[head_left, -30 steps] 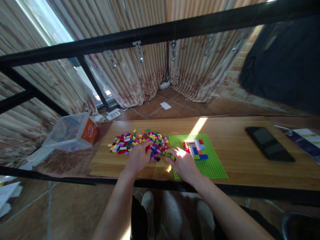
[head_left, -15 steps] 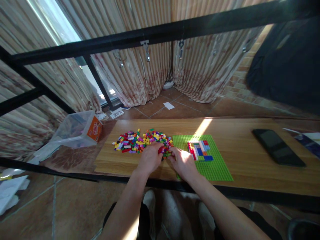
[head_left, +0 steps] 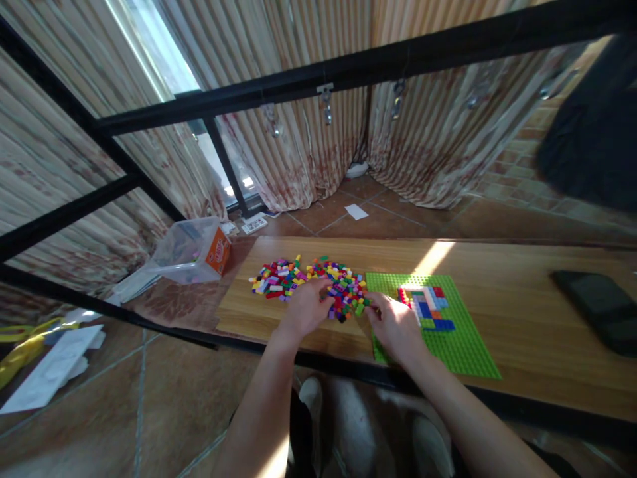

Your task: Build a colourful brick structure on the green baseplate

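Observation:
Over the near edge of the loose pile of small coloured toy bricks point(head_left: 343, 285) is my left hand point(head_left: 308, 307). Its thumb and index finger are apart, with bricks lying just beyond the tips. At the pile's right side, my right hand point(head_left: 395, 325) rests over the left part of the green baseplate point(head_left: 468, 345). The right fingers are curled with the tips close together; whatever is between them is too small to make out. Right of that hand, an assembly of red, white, blue and other bricks point(head_left: 425, 309) is fixed on the baseplate.
A second cluster of bricks point(head_left: 279, 279) lies left on the wooden bench top point(head_left: 507, 285). A black phone point(head_left: 597, 309) lies at the right. On the floor at left stands a clear plastic box point(head_left: 186, 252) with an orange label. A black metal bar point(head_left: 298, 76) crosses beyond the bench.
The view has turned, so the scene sits further right. My left hand has drawn left across the pile, and the hands are a little further apart. The assembly looks unchanged.

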Demonstrator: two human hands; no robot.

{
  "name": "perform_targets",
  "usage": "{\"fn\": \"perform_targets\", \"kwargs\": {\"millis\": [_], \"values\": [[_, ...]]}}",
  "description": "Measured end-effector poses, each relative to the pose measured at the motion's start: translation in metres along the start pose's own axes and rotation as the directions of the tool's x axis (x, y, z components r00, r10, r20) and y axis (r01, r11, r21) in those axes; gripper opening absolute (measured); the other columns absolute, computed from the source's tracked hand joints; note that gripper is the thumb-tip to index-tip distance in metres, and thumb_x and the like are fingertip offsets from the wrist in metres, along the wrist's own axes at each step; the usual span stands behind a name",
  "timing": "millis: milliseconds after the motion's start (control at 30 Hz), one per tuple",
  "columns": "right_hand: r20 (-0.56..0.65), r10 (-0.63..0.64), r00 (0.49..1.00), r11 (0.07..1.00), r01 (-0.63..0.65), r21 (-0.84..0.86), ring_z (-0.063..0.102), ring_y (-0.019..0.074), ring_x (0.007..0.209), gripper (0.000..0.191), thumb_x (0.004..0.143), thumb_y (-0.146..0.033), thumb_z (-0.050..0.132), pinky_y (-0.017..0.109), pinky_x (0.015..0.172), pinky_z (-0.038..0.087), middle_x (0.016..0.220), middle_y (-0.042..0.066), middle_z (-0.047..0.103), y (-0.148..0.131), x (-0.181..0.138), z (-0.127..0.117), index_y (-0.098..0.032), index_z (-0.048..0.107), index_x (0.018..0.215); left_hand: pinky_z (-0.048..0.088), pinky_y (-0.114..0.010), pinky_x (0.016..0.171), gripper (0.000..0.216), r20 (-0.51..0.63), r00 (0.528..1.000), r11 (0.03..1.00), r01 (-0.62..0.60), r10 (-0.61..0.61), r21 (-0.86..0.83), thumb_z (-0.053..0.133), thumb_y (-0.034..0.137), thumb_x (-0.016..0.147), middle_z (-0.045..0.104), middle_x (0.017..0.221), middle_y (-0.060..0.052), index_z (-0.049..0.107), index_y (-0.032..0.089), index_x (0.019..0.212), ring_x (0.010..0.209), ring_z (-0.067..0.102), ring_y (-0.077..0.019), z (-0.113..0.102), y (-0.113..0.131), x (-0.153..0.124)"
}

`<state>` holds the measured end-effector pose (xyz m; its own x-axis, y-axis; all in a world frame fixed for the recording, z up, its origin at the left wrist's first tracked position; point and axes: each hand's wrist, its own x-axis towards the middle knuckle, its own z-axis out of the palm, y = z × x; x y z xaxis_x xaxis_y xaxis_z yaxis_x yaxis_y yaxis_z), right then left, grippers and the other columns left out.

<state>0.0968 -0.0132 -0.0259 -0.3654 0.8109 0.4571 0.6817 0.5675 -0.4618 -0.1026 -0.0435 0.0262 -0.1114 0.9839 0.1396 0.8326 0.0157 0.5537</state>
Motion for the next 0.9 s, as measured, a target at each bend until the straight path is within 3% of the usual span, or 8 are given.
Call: {"fn": "perform_targets", "kwargs": {"millis": [133, 233, 300, 433, 700, 900], "values": [[0.047, 0.015, 0.999, 1.0, -0.014, -0.023, 0.069, 0.0212, 0.073, 0.021, 0.085, -0.017, 0.051, 0.03, 0.065, 0.051, 0.084, 0.008, 0.073, 0.001, 0.0, -0.004, -0.016, 0.067, 0.098, 0.048, -0.037, 0.088, 0.029, -0.225, 0.951, 0.969, 0.235, -0.213, 0.072, 0.056, 0.022, 0.083, 0.071, 0.106, -0.016, 0.068, 0.013, 0.109, 0.095, 0.066, -0.0263, -0.03, -0.028, 0.004], [0.077, 0.014, 0.997, 0.999, -0.011, -0.036, 0.069, 0.0224, 0.074, 0.021, 0.084, -0.017, 0.051, 0.031, 0.066, 0.051, 0.086, 0.009, 0.073, 0.002, 0.0, -0.006, -0.015, 0.067, 0.098, 0.048, -0.038, 0.081, 0.029, -0.387, 0.812, 0.836, 0.525, -0.438, 0.156, 0.058, 0.026, 0.081, 0.072, 0.101, -0.017, 0.069, 0.014, 0.105, 0.095, 0.066, -0.0295, -0.047, -0.051, 0.005], [0.091, 0.013, 0.996, 0.999, -0.009, -0.037, 0.068, 0.0221, 0.074, 0.022, 0.084, -0.017, 0.05, 0.032, 0.066, 0.051, 0.085, 0.009, 0.073, 0.004, 0.0, -0.007, -0.016, 0.067, 0.098, 0.048, -0.036, 0.079, 0.029, -0.394, 0.771, 0.769, 0.604, -0.499, 0.208, 0.061, 0.03, 0.079, 0.072, 0.1, -0.016, 0.069, 0.016, 0.103, 0.096, 0.066, -0.0296, -0.051, -0.063, 0.006], [0.092, 0.01, 0.996, 1.0, -0.01, -0.007, 0.068, 0.0204, 0.071, 0.021, 0.085, -0.019, 0.049, 0.03, 0.065, 0.051, 0.084, 0.007, 0.073, 0.003, 0.0, -0.008, -0.017, 0.067, 0.097, 0.046, -0.034, 0.078, 0.027, -0.339, 0.795, 0.756, 0.595, -0.503, 0.274, 0.063, 0.031, 0.076, 0.072, 0.1, -0.015, 0.07, 0.016, 0.098, 0.099, 0.065, -0.029, -0.047, -0.071, 0.007], [0.086, 0.016, 0.996, 0.998, -0.021, 0.054, 0.068, 0.0202, 0.073, 0.02, 0.087, -0.021, 0.049, 0.03, 0.068, 0.051, 0.083, 0.008, 0.072, -0.003, 0.0, -0.009, -0.017, 0.068, 0.093, 0.045, -0.033, 0.084, 0.025, -0.292, 0.847, 0.789, 0.525, -0.445, 0.318, 0.058, 0.027, 0.077, 0.071, 0.098, -0.012, 0.071, 0.02, 0.097, 0.102, 0.062, -0.0261, -0.039, -0.064, 0.01], [0.057, 0.006, 0.998, 0.994, -0.013, 0.111, 0.066, 0.02, 0.071, 0.021, 0.089, -0.021, 0.047, 0.031, 0.066, 0.05, 0.083, 0.008, 0.072, -0.003, 0.002, -0.011, -0.017, 0.067, 0.093, 0.046, -0.036, 0.083, 0.023, -0.329, 0.839, 0.839, 0.509, -0.433, 0.194, 0.059, 0.026, 0.076, 0.069, 0.098, -0.013, 0.07, 0.016, 0.094, 0.097, 0.063, -0.0271, -0.041, -0.065, 0.011]]}}
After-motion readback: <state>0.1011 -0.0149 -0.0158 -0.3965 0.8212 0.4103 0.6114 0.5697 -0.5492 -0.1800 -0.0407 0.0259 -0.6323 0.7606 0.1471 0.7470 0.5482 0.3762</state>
